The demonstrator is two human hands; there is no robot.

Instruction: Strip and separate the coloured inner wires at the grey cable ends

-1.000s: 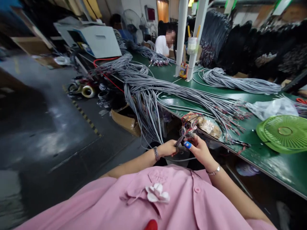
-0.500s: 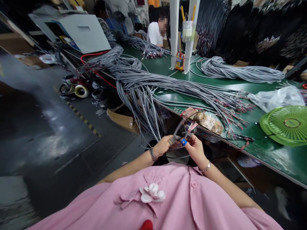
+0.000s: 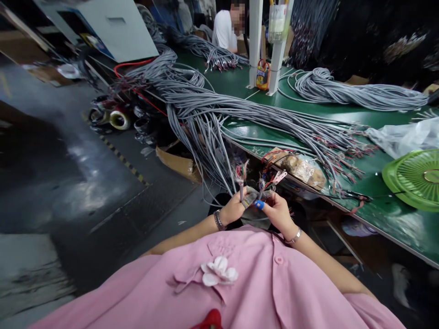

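Observation:
Close together in front of the pink shirt, both hands are closed on grey cable. My left hand [image 3: 234,209] grips a cable end [image 3: 241,189] that points up, with red and green wires fanned out at its top. Tape or wrapping covers some of its fingers. My right hand [image 3: 277,211], with blue on the thumb, pinches another cable end [image 3: 262,186] whose coloured wires spread upward. A small pale pink clip-like piece [image 3: 279,177] shows just above that hand. The fingers partly hide both cables.
Long bundles of grey cable [image 3: 240,107] lie over the green table [image 3: 343,119] and hang off its near edge. A green fan [image 3: 416,178] stands at the right. A taped brown bundle [image 3: 303,170] sits at the edge. A person [image 3: 224,29] is at the back.
The cable end in my left hand now stands upright, its wires spread and apart from the other end. The view has shifted slightly, with the table's far items higher in the picture.

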